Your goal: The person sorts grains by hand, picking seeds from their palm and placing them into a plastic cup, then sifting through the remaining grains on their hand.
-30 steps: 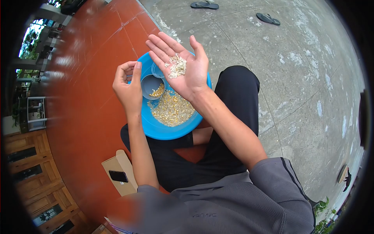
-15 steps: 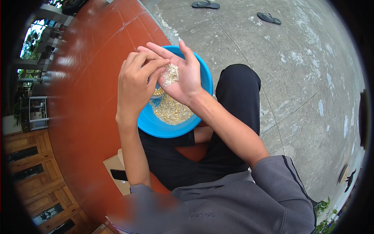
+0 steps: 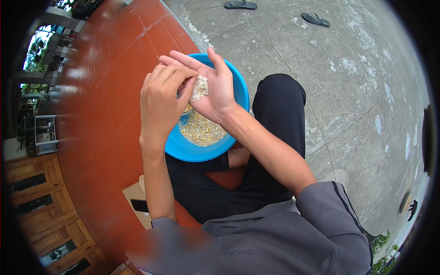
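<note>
My right hand (image 3: 213,94) is palm up over a blue basin (image 3: 197,155), its fingers stretched out, holding a small heap of pale grains (image 3: 200,88) on the palm. Bent over that heap from the left is my left hand (image 3: 165,91), with thumb and fingertips pinched together at its edge. Whatever lies between those fingertips is too small to make out. Below the hands, mixed yellow and pale grains (image 3: 201,130) lie in the basin. A small container with yellow grains (image 3: 188,109) is mostly hidden behind my left hand.
The basin sits by my crossed legs, at my dark-trousered knee (image 3: 280,96). A black phone (image 3: 139,205) lies on a cardboard box (image 3: 133,195) at the lower left. Two sandals (image 3: 240,4) (image 3: 315,19) rest on the concrete. Wooden panels (image 3: 48,201) stand far left.
My left hand has moved right and up from beside the basin to the grains on my right palm, its fingertips now pinched there. My right hand has shifted slightly left and down.
</note>
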Demonstrator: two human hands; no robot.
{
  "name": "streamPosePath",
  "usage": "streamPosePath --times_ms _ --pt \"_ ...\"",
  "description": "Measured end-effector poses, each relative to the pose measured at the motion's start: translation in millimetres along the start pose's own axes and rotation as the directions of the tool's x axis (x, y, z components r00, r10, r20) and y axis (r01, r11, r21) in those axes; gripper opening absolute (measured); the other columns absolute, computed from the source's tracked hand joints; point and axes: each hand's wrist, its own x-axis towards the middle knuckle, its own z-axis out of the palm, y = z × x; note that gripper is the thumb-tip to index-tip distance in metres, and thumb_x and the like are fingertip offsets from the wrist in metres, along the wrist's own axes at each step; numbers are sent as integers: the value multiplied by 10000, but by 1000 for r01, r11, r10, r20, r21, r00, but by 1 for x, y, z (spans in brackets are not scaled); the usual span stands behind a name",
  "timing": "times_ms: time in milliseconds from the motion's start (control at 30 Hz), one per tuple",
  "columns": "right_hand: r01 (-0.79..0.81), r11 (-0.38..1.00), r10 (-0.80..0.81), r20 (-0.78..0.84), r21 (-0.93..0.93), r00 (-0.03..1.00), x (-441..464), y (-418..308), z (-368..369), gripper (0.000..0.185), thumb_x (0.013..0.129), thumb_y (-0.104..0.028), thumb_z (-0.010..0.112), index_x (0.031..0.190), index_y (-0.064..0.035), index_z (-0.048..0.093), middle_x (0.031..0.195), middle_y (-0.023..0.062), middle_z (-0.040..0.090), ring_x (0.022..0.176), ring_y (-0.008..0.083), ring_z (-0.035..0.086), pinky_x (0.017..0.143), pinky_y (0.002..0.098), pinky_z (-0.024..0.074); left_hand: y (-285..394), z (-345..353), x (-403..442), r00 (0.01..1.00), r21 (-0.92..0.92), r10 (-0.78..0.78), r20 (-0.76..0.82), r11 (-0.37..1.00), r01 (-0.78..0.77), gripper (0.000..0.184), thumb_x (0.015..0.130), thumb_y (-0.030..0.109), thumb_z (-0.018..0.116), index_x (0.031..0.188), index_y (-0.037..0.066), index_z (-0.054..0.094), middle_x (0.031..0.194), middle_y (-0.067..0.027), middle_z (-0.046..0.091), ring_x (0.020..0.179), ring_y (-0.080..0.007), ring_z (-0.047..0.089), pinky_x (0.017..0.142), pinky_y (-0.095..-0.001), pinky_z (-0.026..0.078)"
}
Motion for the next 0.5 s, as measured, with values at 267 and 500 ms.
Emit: streamPosePath --times_ms 267,500 --pt "11 999 -11 -4 48 1000 3 5 -6 897 1170 -609 313 1707 109 295 1730 310 420 1612 375 431 1336 488 373 5 -2 -8 867 -532 -485 111 708 465 166 1009 75 789 1162 25 829 988 -41 800 916 -109 676 771 -296 507" --pt "106 993 -104 -40 50 994 6 4 -6 860 1166 -575 347 1702 98 323 1729 317 419 1641 391 393 1340 496 372 -20 5 -23 778 -825 -505 375 200 528 200 1064 103 746 1216 -20 789 1033 -59 785 888 -95 626 827 -263 484"
